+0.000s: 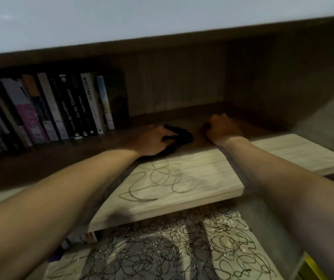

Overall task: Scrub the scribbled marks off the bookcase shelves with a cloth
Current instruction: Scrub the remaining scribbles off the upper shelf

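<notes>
The bookcase [182, 85] fills my view, its dark upper shelf [101, 146] deep in shadow. The row of books [46, 110] stands packed to the left, which leaves the right half of that shelf bare for wiping. Below it the pale middle shelf [182, 178] juts toward me, carrying a loose scribble [158, 182] near its left side. Lower down, the bottom shelf [182, 249] is thick with tangled scribbled marks [172, 245], so most of the scrubbing looks undone.

My left hand [152, 141] lies on the dark shelf with its fingers curled over the black cloth [179, 135], pressing it to the wood so it drags rather than slips. My right hand [221, 128] is curled into a loose fist resting on the same shelf, apart from the cloth; I judge it braces my reach. Whether it holds anything I cannot tell.
</notes>
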